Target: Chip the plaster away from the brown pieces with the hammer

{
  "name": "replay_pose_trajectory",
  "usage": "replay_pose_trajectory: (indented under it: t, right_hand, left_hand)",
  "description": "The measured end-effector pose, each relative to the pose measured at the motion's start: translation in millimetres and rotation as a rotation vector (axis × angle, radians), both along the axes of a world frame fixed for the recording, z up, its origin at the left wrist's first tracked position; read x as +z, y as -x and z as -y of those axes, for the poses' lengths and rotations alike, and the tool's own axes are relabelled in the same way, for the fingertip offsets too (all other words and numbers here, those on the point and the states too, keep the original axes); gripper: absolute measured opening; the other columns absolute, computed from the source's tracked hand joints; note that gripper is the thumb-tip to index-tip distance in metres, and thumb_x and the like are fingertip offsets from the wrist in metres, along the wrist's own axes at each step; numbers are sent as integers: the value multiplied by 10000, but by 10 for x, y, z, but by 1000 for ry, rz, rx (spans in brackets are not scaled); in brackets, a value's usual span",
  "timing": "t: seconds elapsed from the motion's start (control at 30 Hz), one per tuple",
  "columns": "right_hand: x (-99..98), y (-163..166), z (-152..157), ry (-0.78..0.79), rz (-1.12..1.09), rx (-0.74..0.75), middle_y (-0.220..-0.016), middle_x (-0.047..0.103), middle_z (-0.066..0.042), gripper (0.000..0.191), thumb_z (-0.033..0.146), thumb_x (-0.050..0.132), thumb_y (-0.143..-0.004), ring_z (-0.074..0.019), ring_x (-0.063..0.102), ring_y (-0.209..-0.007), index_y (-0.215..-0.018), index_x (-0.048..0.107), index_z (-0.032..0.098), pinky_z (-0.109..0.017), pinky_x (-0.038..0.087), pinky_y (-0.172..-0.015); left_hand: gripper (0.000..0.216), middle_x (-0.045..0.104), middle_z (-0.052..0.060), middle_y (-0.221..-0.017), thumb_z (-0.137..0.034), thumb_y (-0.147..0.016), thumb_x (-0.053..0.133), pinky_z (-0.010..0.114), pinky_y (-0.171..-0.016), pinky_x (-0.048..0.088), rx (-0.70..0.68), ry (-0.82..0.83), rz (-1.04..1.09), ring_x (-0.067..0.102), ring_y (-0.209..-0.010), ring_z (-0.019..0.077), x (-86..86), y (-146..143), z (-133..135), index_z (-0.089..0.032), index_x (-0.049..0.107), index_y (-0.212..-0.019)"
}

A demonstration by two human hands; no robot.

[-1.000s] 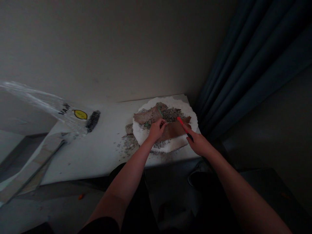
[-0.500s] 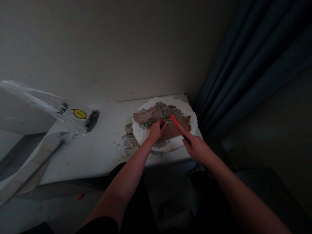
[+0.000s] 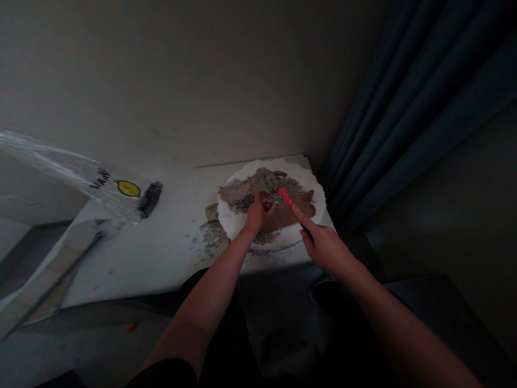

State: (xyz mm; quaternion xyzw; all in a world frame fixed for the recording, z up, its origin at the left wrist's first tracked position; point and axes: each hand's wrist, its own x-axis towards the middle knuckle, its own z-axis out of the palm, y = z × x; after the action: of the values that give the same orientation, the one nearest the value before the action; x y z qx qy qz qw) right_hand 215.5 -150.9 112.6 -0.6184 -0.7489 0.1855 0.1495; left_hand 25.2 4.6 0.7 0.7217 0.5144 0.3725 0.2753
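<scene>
Red at its tip, the tool [image 3: 286,199] in the head view slants inward over the white round base [image 3: 231,222], probably so it meets the grey rubble [image 3: 294,187] atop that base. At the base's near right edge, the right hand [image 3: 324,245] clamps the handle, forefinger stretched along it. The left hand [image 3: 257,214] reaches over the base, fingers curled (holding anything? I cannot tell).

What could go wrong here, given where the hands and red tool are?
1. The red tool in the right hand points toward the left hand; a slip might catch its fingers.
2. Loose grit lies beside the white slab; more could spill.
3. The slab sits near the table's front edge; a hard push might shift it.
</scene>
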Motion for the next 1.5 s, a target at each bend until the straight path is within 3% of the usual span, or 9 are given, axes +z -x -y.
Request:
replay_pose_trajectory:
  t: [0.4, 0.57, 1.03, 1.17, 1.3, 1.5]
  right_hand:
    - [-10, 17, 0, 20, 68, 14, -944, 764, -81, 741, 194, 406, -988, -244, 696, -813, -1658, 94, 245, -330, 481, -748]
    - [4, 8, -1, -21, 17, -7, -968, 765, -81, 704, 214, 388, -1003, -240, 702, -802, -1656, 129, 259, -334, 482, -750]
    - [-31, 42, 2, 58, 98, 11, -975, 773, -86, 709, 195, 419, -997, -254, 700, -847, -1653, 155, 239, -323, 464, -743]
    - [-6, 25, 21, 12, 65, -14, -947, 768, -92, 714, 220, 397, -1010, -246, 697, -793, -1658, 98, 217, -323, 460, -724]
    - [-76, 32, 3, 59, 77, 1, -963, 771, -87, 719, 203, 398, -998, -250, 696, -839, -1657, 114, 245, -330, 467, -748]
    - [-105, 23, -13, 62, 77, -6, -974, 764, -80, 731, 211, 378, -1002, -247, 689, -836, -1658, 59, 261, -346, 475, -777]
  left_hand:
    - [470, 720, 24, -871, -185, -796, 715, 253, -637, 474, -15, -34, 30, 656, -702, 151, -37, 4, -30, -183, 469, -1197]
    - [436, 699, 8, -818, -175, -799, 698, 247, -621, 451, -30, -33, 8, 631, -657, 140, -13, -5, -14, -172, 475, -1174]
    - [547, 714, 18, -867, -146, -775, 720, 276, -687, 507, 8, -13, -35, 680, -741, 175, 3, -18, 9, -187, 456, -1253]
    - [612, 702, 42, -956, -159, -769, 711, 297, -735, 535, -55, -49, 32, 686, -830, 186, -13, -22, -5, -185, 420, -1306]
    - [599, 667, 91, -1097, -99, -741, 634, 343, -796, 552, 12, -155, 123, 669, -936, 207, -35, -2, -38, -184, 427, -1297]
    - [524, 662, 78, -1029, -75, -763, 512, 378, -813, 564, 93, -148, 249, 665, -887, 203, -40, 59, -88, -190, 443, -1270]
